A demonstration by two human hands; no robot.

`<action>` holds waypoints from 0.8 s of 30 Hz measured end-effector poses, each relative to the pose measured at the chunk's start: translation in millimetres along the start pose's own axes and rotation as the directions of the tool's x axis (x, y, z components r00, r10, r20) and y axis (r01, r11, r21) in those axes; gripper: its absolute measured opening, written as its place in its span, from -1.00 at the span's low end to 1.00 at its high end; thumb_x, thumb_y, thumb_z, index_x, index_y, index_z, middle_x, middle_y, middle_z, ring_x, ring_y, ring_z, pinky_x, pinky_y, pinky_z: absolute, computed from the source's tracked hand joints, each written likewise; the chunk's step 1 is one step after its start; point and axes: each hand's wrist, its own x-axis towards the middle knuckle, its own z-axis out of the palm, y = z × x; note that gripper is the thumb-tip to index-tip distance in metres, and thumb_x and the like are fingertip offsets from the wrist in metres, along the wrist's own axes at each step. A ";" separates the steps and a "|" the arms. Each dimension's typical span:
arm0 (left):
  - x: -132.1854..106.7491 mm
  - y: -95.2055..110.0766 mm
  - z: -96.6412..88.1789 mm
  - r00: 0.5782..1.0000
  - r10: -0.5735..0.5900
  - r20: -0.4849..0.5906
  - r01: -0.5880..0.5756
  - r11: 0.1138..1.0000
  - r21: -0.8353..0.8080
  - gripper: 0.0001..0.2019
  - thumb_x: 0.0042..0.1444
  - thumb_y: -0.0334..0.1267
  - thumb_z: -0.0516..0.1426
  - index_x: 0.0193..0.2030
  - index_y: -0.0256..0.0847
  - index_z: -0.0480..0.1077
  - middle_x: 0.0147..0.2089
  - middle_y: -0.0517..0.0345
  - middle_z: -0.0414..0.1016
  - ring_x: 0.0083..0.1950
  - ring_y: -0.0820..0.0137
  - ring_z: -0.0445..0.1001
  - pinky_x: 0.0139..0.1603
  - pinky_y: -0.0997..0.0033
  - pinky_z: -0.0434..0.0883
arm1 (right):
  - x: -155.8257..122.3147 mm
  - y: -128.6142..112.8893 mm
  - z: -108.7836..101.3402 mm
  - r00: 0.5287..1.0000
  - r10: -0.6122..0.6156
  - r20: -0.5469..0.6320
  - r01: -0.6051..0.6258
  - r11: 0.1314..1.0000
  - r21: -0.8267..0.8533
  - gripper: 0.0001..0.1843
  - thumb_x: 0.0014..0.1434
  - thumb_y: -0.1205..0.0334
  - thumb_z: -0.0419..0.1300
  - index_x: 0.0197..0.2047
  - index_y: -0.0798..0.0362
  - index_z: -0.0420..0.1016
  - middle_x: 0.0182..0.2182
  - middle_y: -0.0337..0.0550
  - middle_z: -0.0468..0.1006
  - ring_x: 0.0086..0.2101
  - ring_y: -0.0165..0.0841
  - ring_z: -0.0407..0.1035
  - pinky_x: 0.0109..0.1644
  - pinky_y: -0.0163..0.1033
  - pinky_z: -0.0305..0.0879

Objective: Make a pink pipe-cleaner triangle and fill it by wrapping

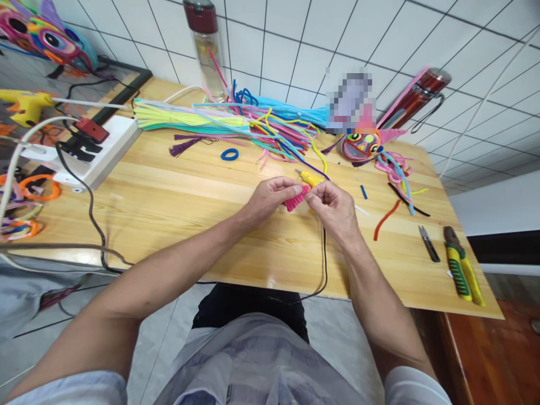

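Observation:
Over the middle of the wooden table (177, 208), my left hand (270, 198) pinches a small pink fuzzy piece (296, 198), fingers curled round it. My right hand (333, 207) is closed on the other end of the same pink piece, thumb and fingers pressed together. A yellow-handled tool (310, 178) lies just behind both hands, and a dark cord (324, 259) runs from under my right hand down over the table's front edge.
A heap of coloured pipe cleaners (236, 121) lies at the back with two bottles (206, 48) (415, 98). A colourful mask (363, 143), small snips (429, 243) and pliers (462, 270) are right. A power strip (90, 154) and glue gun (27, 106) sit left.

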 end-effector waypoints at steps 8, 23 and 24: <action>-1.2 6.9 -0.6 0.998 0.043 0.038 -0.045 0.997 0.060 -0.60 0.04 0.03 0.50 -0.25 -0.28 0.61 -0.38 0.15 0.57 -0.42 0.51 0.40 -0.38 0.45 0.37 | 0.8 4.3 -4.2 0.997 0.054 0.049 -0.056 0.998 0.042 -0.51 0.22 -0.27 0.43 -0.39 -0.04 0.48 -0.56 -0.33 0.36 -0.53 -0.43 0.22 -0.42 -0.25 0.12; -2.2 5.2 1.4 0.999 -0.037 0.020 0.037 0.999 0.001 -0.55 0.00 0.09 0.51 -0.22 -0.25 0.61 -0.36 0.16 0.55 -0.39 0.51 0.39 -0.37 0.46 0.34 | -0.5 1.6 -0.9 1.000 0.022 0.017 -0.023 1.000 0.016 -0.53 0.23 -0.24 0.42 -0.41 -0.05 0.46 -0.55 -0.33 0.35 -0.51 -0.42 0.18 -0.42 -0.25 0.12; -2.0 4.2 1.3 0.999 -0.041 0.022 0.041 0.999 -0.001 -0.55 0.00 0.10 0.51 -0.23 -0.25 0.60 -0.37 0.17 0.54 -0.39 0.51 0.38 -0.37 0.46 0.33 | -0.7 0.7 -0.7 1.000 0.015 0.016 -0.015 1.000 0.008 -0.53 0.23 -0.23 0.42 -0.41 -0.05 0.46 -0.55 -0.33 0.35 -0.50 -0.42 0.18 -0.41 -0.25 0.12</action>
